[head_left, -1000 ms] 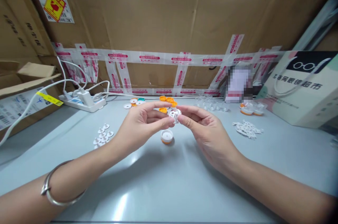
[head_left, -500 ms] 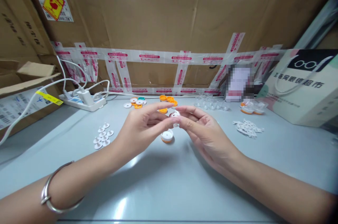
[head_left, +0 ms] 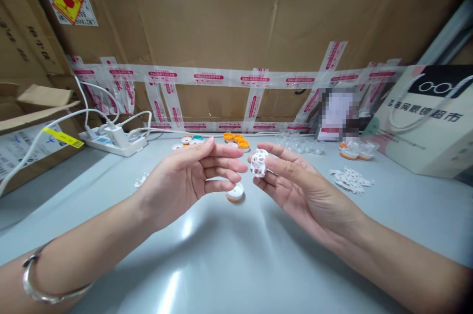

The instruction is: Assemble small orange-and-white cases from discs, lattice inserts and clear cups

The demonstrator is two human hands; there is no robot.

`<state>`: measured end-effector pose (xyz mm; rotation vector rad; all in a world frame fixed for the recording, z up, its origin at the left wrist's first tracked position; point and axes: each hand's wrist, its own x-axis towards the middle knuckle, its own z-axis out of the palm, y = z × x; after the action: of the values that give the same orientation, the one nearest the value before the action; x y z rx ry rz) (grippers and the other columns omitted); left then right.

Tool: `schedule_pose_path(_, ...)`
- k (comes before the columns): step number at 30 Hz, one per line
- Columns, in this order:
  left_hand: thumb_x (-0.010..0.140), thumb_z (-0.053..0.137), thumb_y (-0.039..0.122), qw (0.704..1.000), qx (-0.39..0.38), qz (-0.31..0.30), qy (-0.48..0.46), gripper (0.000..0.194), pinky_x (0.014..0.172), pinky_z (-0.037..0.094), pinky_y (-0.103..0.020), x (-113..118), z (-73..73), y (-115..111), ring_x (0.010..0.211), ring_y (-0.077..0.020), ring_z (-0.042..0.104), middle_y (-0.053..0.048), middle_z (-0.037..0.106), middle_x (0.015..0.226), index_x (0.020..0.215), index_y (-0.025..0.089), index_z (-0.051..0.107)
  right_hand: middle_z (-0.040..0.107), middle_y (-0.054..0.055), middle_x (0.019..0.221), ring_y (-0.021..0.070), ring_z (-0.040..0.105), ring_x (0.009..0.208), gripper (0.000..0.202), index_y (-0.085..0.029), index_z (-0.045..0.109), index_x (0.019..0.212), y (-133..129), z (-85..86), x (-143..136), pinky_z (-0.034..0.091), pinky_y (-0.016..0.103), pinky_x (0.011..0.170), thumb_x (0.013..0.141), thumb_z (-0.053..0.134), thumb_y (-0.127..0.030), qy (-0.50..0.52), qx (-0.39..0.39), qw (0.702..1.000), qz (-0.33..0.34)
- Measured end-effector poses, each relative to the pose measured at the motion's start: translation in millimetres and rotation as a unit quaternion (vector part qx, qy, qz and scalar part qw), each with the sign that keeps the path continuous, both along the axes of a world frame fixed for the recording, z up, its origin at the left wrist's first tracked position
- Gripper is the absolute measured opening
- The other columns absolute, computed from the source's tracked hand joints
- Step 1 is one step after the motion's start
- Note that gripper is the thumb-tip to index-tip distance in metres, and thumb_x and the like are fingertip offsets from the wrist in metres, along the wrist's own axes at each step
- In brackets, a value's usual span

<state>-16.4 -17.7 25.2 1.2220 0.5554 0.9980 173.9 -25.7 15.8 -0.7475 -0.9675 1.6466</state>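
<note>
Between the thumb and fingers of my right hand [head_left: 295, 176] is a small white openwork plastic piece [head_left: 259, 163], held up above the table. My left hand [head_left: 192, 171] is beside it with fingers stretched out and nothing in them, its tips a little apart from the piece. Below the fingertips, a round white part on an orange ring [head_left: 235, 192] rests on the table, partly covered by my left hand. White pegged discs [head_left: 141, 180] lie behind my left wrist, mostly hidden.
Orange rings [head_left: 236, 140] and white discs [head_left: 186, 141] lie at the back, with clear plastic cups [head_left: 299, 142] to their right. Flat white openwork pieces [head_left: 351, 179] are heaped on the right near a paper bag [head_left: 424, 126]. A power strip [head_left: 114, 141] stands back left.
My left hand has let go of the white piece, opened and drawn away to the left. My right hand keeps hold of the piece and has shifted slightly right.
</note>
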Motion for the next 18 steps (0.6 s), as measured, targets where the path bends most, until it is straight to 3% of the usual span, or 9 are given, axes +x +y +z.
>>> schedule_pose_path(6,0.092,0.032,0.03,0.999,0.035,0.016,0.021,0.04,0.069,0.055,-0.028,-1.0,-1.0,2.5,0.077,-0.0163,0.066,-0.006,0.071,0.087,0.09,0.019,0.07,0.065,-0.002,0.083,0.0085,0.059,0.072,0.028,-0.025,0.063,0.093,-1.5,0.8,-0.9,0.051,0.022,0.073,0.066,0.073,-0.022,0.006,-0.009,1.0,0.004)
schedule_pose_path(9,0.09,0.04,0.032,0.987,0.111,0.081,0.078,0.031,0.067,0.054,-0.027,2.4,-0.9,-0.2,0.076,-0.016,0.065,-0.005,0.07,0.084,0.09,0.02,0.068,0.065,-0.001,0.086,0.0086,0.06,0.074,0.028,-0.024,0.062,0.093,-1.1,0.1,-1.0,0.051,0.021,0.074,0.067,0.072,-0.022,0.011,-0.01,1.0,0.013)
schedule_pose_path(11,0.083,0.055,0.029,0.954,0.192,0.173,0.149,0.015,0.064,0.052,-0.024,5.1,-0.9,-4.2,0.072,-0.014,0.064,-0.002,0.069,0.078,0.082,0.019,0.067,0.065,-0.001,0.089,0.0086,0.06,0.077,0.029,-0.024,0.062,0.095,-0.5,-1.1,-0.8,0.05,0.021,0.076,0.068,0.071,-0.022,0.013,-0.011,1.0,0.026)
schedule_pose_path(14,0.073,0.067,0.023,0.874,0.314,0.284,0.239,0.008,0.06,0.047,-0.022,7.3,-1.1,-10.3,0.064,-0.0102,0.058,0.001,0.065,0.07,0.071,0.017,0.062,0.064,0.0,0.09,0.0089,0.06,0.08,0.03,-0.023,0.06,0.099,0.0,-3.2,-0.6,0.05,0.022,0.078,0.07,0.07,-0.021,0.014,-0.014,0.999,0.046)
schedule_pose_path(18,0.078,0.061,0.017,0.796,0.454,0.289,0.276,0.003,0.065,0.045,-0.022,6.4,-0.8,-13.3,0.068,-0.0094,0.056,0.001,0.062,0.072,0.075,0.017,0.06,0.063,0.001,0.092,0.0092,0.06,0.083,0.031,-0.022,0.058,0.101,-0.4,-4.7,-1.4,0.05,0.022,0.079,0.072,0.069,-0.021,0.018,-0.016,0.998,0.058)
